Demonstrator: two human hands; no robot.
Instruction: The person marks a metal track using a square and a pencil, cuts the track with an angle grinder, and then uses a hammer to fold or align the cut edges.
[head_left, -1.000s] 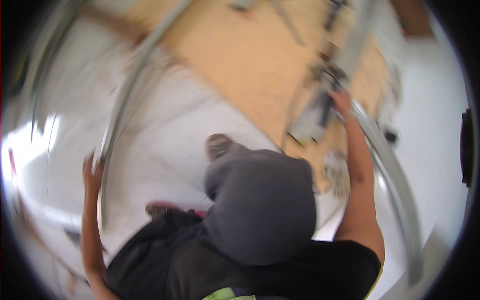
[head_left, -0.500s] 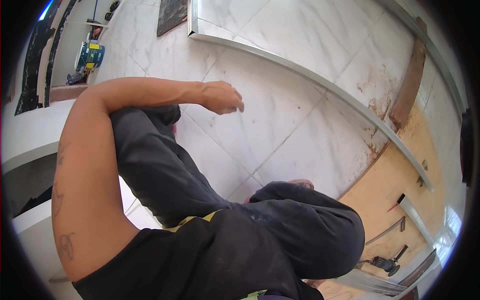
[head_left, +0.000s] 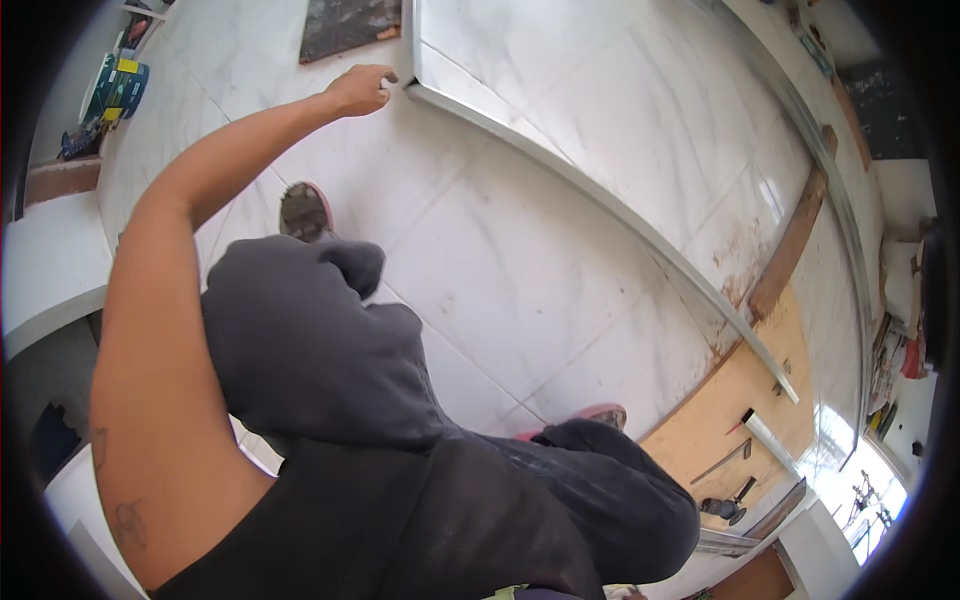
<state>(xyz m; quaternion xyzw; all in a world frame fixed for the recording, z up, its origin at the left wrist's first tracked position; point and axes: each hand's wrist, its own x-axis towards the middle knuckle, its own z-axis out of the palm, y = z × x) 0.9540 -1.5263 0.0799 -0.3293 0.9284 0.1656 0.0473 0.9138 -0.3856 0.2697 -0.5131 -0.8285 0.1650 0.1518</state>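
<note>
My left hand (head_left: 362, 91) reaches out at the upper left, just short of the mitred corner of a silver metal frame (head_left: 560, 165). Its fingers are loosely bent and apart, with nothing visible between them. One long bar of the frame runs from that corner down to the right over the tiles, and a shorter piece goes up from it. Beside the corner lies a dark, worn board (head_left: 345, 28). Nowhere in the picture does my right hand show.
A wooden plank (head_left: 795, 245) and a plywood sheet (head_left: 690, 410) lie under the frame's right part. On the plywood are an angle grinder (head_left: 727, 503) and a metal square (head_left: 722, 462). A green bucket (head_left: 118, 88) stands at the far left. My shoe (head_left: 305, 212) rests on the tiles.
My left hand has moved up and left, close to the frame's corner. My left leg has shifted and its shoe now shows. The view has turned, revealing more on the right.
</note>
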